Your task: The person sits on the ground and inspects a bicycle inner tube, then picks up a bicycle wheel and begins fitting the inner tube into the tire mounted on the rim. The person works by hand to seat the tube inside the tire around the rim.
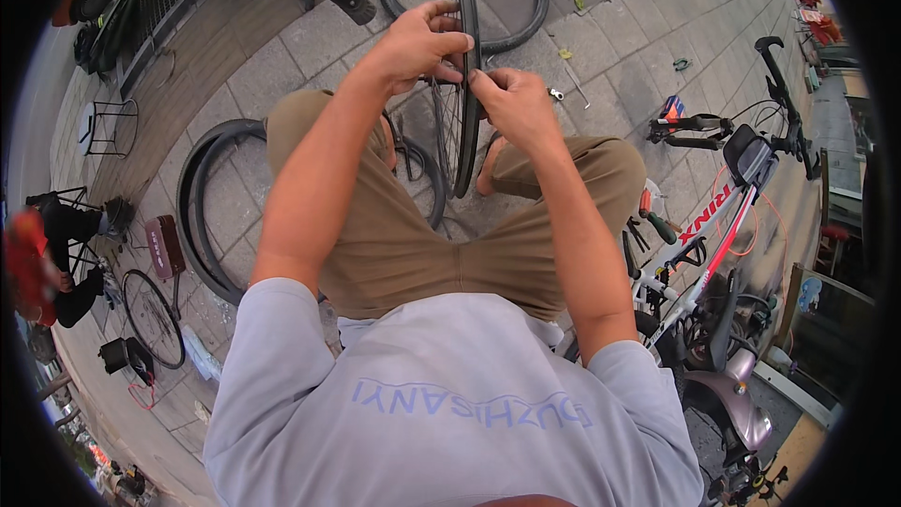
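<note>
A spoked bicycle wheel [472, 131] with a black tyre stands upright between my knees, seen nearly edge-on. My left hand [418, 47] grips its upper part from the left, thumb on the tyre and fingers spread over the rim and spokes. From the right, my right hand [519, 105] pinches the tyre's edge a little lower, its thumb pressed on the rubber and its other fingers partly hidden behind it. Beyond the wheel a loose black tyre [542, 5] lies on the paving.
Several loose tyres [191, 202] lie by my left leg. A white and red bicycle frame [704, 286] stands at the right, near a small box [672, 108] and a metal tool [583, 92]. Another spoked wheel [155, 319] and a seated person [70, 263] are at the left.
</note>
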`<state>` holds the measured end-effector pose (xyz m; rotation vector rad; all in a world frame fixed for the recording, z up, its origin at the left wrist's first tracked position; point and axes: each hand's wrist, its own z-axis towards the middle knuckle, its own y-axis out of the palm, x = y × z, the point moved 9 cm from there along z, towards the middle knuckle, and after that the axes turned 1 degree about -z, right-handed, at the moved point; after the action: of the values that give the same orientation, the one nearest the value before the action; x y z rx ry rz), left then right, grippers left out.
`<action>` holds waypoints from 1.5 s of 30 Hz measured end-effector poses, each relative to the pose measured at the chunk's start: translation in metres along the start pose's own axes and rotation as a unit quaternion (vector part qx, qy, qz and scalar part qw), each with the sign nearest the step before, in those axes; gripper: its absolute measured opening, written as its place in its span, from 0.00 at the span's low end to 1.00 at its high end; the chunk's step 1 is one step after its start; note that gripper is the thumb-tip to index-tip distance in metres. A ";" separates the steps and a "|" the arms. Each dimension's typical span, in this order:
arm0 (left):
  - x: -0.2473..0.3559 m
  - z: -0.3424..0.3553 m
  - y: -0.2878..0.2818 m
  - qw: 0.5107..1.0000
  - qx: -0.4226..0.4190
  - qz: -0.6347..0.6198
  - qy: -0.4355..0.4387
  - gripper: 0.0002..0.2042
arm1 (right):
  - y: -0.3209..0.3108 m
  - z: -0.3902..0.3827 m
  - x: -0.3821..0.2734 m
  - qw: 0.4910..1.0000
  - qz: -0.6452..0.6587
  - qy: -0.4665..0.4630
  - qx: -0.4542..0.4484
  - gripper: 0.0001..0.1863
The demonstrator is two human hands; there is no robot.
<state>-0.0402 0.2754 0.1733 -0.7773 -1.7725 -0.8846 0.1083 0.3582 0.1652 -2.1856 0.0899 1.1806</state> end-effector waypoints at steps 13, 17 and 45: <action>0.002 0.008 -0.015 0.984 0.111 0.137 0.005 0.28 | 0.052 -0.032 0.051 0.988 0.140 -0.059 -0.021 0.20; -0.004 -0.003 -0.014 0.987 0.060 0.146 -0.021 0.26 | 0.037 -0.022 0.028 0.980 0.181 -0.078 -0.030 0.17; -0.029 -0.007 -0.001 0.996 0.015 0.016 -0.092 0.17 | -0.013 0.007 -0.023 0.995 0.082 -0.008 -0.060 0.23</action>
<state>-0.0280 0.2657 0.1474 -0.8886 -1.9230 -0.7837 0.0942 0.3666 0.1870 -2.3084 0.1992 1.3256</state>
